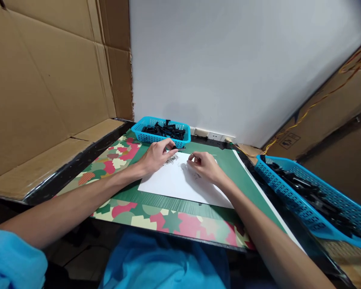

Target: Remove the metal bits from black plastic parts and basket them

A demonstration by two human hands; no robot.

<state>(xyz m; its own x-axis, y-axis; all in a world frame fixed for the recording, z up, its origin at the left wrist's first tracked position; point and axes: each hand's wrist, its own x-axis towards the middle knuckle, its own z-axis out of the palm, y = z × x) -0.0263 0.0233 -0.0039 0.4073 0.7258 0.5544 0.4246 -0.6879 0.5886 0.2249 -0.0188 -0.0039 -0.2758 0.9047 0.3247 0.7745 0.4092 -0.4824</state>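
Note:
My left hand (159, 155) is closed, thumb and fingers pinching a small black part (178, 148) near the front of the far basket. Beside its fingertips, a pile of tiny thin metal pieces (171, 159) lies on a white sheet (168, 182). To the right, my right hand (207, 165) hovers over the sheet with thumb and forefinger pinched together. What sits in that pinch is too small to make out. A few small dark bits (196, 176) rest on the paper under the right hand.
A blue basket (144, 137) of black parts stands at the back by the wall. Another blue basket (291, 202) of black parts is on the right. Cardboard (54, 72) walls the left side. Sockets (215, 137) and a yellow cable (307, 110) run along the back right.

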